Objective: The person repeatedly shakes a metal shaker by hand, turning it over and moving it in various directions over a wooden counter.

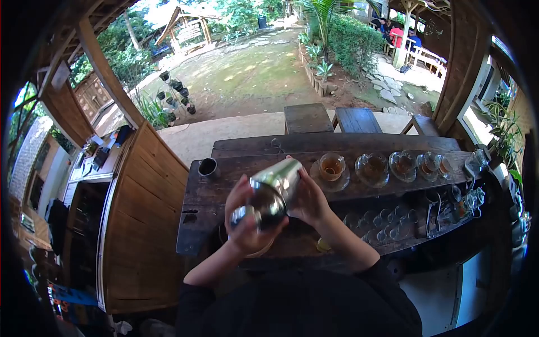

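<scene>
A shiny metal cocktail shaker is tilted in front of my chest, above the dark wooden counter. My left hand wraps round its rounded top end, at the lower left. My right hand grips the body near the upper right end. Both hands and the shaker are slightly blurred. To the right of the shaker, a glass cup of amber drink stands on a glass saucer. A dark cup is at the counter's left. Something round on the counter is partly hidden beneath my left forearm.
More glass cups on saucers line the counter's right side. Several small glasses stand on the lower shelf, with metal tongs beside them. A wooden cabinet is on the left. Stools stand beyond the counter; people sit far off at upper right.
</scene>
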Demonstrator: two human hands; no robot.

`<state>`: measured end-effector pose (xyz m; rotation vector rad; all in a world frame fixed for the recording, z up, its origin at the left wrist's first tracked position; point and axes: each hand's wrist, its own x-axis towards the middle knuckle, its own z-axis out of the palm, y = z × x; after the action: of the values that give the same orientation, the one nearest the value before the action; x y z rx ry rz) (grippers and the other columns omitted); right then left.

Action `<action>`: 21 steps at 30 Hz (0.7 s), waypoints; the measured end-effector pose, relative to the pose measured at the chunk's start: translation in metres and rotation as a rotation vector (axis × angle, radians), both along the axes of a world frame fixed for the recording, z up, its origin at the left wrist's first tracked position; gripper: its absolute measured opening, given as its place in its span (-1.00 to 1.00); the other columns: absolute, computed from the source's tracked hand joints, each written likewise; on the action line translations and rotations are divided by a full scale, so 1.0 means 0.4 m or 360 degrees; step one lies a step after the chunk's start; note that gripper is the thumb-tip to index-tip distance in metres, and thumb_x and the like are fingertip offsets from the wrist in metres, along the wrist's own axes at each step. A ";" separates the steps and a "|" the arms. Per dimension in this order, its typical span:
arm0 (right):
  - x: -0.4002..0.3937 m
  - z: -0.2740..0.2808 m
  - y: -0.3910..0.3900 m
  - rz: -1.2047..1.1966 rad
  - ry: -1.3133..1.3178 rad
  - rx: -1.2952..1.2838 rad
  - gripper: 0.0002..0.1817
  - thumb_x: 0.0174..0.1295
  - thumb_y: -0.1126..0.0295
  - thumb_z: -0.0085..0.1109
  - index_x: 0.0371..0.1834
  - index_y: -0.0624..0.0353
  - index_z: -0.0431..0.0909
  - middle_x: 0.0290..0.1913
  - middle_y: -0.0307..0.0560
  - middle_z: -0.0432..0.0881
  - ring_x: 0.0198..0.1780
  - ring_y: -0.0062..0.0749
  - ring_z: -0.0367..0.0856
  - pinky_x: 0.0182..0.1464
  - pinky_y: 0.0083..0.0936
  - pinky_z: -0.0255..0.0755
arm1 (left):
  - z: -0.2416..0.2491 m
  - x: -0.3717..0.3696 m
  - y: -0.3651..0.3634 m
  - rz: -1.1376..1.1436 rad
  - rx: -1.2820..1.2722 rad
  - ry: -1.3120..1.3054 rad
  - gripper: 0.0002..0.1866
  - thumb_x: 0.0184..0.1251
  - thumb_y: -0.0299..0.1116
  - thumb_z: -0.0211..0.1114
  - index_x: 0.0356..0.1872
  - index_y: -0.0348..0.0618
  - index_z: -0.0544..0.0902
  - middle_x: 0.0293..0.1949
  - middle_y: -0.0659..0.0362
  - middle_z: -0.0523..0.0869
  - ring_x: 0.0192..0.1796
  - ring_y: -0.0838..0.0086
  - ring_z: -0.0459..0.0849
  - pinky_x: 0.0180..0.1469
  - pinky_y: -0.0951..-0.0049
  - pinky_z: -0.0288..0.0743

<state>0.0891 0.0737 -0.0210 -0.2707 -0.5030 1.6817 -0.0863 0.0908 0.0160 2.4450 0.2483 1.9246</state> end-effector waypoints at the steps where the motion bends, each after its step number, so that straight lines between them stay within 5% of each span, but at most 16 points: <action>1: -0.013 0.029 -0.035 -0.0043 -0.0028 0.0027 -0.29 0.33 0.02 0.06 0.49 -0.14 0.01 0.25 -0.12 0.37 0.29 -0.31 0.38 0.22 -0.19 0.37 | 0.010 -0.014 -0.036 -0.0047 0.0233 -0.0060 -0.13 -0.03 -0.30 0.56 0.29 0.22 0.19 0.23 -0.17 0.35 0.22 -0.19 0.44 0.16 -0.15 0.47; 2: -0.009 0.045 -0.055 0.0052 0.0002 0.0171 -0.27 0.32 0.05 0.08 0.50 -0.15 -0.01 0.29 -0.15 0.31 0.31 -0.32 0.35 0.25 -0.19 0.35 | -0.013 -0.025 -0.058 -0.0200 0.0097 -0.0074 -0.15 0.04 -0.26 0.52 0.30 0.43 0.16 0.19 -0.09 0.38 0.22 -0.15 0.46 0.17 -0.10 0.49; 3: -0.008 0.044 -0.058 0.0077 0.0035 0.0318 -0.26 0.32 0.07 0.10 0.51 -0.16 -0.03 0.29 -0.17 0.32 0.31 -0.29 0.35 0.27 -0.20 0.32 | -0.030 -0.018 -0.062 -0.0053 0.0513 -0.0085 -0.01 0.02 -0.12 0.53 0.33 0.52 -0.06 0.19 0.03 0.25 0.23 -0.06 0.41 0.13 0.06 0.58; 5: -0.004 0.019 -0.048 0.0040 0.0076 0.0161 -0.27 0.32 0.07 0.09 0.49 -0.17 -0.01 0.29 -0.14 0.33 0.31 -0.26 0.35 0.27 -0.19 0.33 | -0.048 -0.020 -0.033 0.0034 0.0420 0.0033 -0.01 0.01 -0.14 0.54 0.35 0.49 -0.03 0.19 0.00 0.25 0.22 -0.04 0.43 0.15 0.02 0.56; 7: 0.031 -0.080 0.017 -0.0026 0.0070 -0.0070 -0.32 0.34 0.06 0.08 0.47 -0.18 0.03 0.30 -0.13 0.32 0.31 -0.24 0.36 0.25 -0.18 0.35 | -0.064 0.010 0.028 0.0051 -0.0014 0.0202 -0.08 -0.01 -0.24 0.56 0.32 0.16 0.10 0.24 -0.21 0.32 0.23 -0.07 0.44 0.15 -0.06 0.48; 9: 0.030 -0.073 0.010 -0.0058 0.0051 -0.0147 -0.37 0.35 0.06 0.06 0.45 -0.19 0.09 0.32 -0.14 0.31 0.30 -0.25 0.37 0.22 -0.17 0.38 | -0.081 0.035 0.075 -0.0049 -0.0411 -0.0002 -0.08 -0.02 -0.25 0.56 0.31 0.08 0.10 0.24 -0.29 0.33 0.24 -0.09 0.42 0.15 -0.06 0.45; 13: 0.040 0.020 -0.053 0.0073 0.0059 0.0110 -0.25 0.34 0.12 0.08 0.53 -0.24 -0.09 0.35 -0.20 0.27 0.35 -0.25 0.30 0.26 -0.16 0.35 | -0.014 -0.010 -0.040 -0.0169 -0.0100 0.0195 -0.01 -0.01 -0.25 0.56 0.34 0.36 0.01 0.24 -0.05 0.27 0.25 -0.03 0.43 0.19 0.01 0.49; 14: 0.034 0.034 -0.052 0.0004 0.0023 0.0219 -0.28 0.35 0.10 0.06 0.51 -0.17 -0.04 0.33 -0.16 0.29 0.34 -0.23 0.32 0.26 -0.14 0.34 | -0.015 0.015 -0.046 -0.0178 0.0348 -0.0056 -0.01 -0.02 -0.20 0.57 0.34 0.48 0.03 0.22 0.03 0.27 0.25 -0.04 0.43 0.21 0.00 0.49; 17: 0.058 -0.005 -0.021 0.0081 0.0110 -0.0054 -0.39 0.36 0.04 0.02 0.40 0.02 0.16 0.25 -0.06 0.40 0.26 -0.21 0.43 0.22 -0.13 0.38 | -0.022 0.049 0.001 -0.0137 0.0018 -0.0036 -0.32 -0.04 -0.32 0.54 0.15 0.25 0.39 0.19 -0.15 0.41 0.25 -0.22 0.42 0.18 -0.15 0.45; 19: 0.079 -0.086 0.047 -0.0038 -0.0063 -0.0091 -0.48 0.36 -0.01 0.00 0.24 0.05 0.29 0.19 -0.07 0.48 0.13 -0.32 0.56 0.15 -0.22 0.47 | -0.036 0.086 0.063 -0.0105 -0.0294 -0.0042 -0.28 -0.06 -0.33 0.58 0.17 0.09 0.39 0.19 -0.15 0.43 0.25 -0.18 0.43 0.20 -0.12 0.44; 21: 0.051 -0.030 0.012 0.0000 0.0038 -0.0145 -0.46 0.36 -0.03 0.00 0.29 -0.02 0.25 0.23 -0.07 0.45 0.18 -0.27 0.52 0.20 -0.20 0.43 | 0.009 0.079 0.039 -0.0246 -0.0067 -0.0213 -0.32 -0.03 -0.33 0.56 0.16 0.10 0.42 0.19 -0.12 0.43 0.25 -0.16 0.43 0.19 -0.06 0.46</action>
<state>0.1093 0.0783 -0.0330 -0.3165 -0.4093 1.7080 -0.0545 0.1064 0.0197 2.2258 0.0922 1.9838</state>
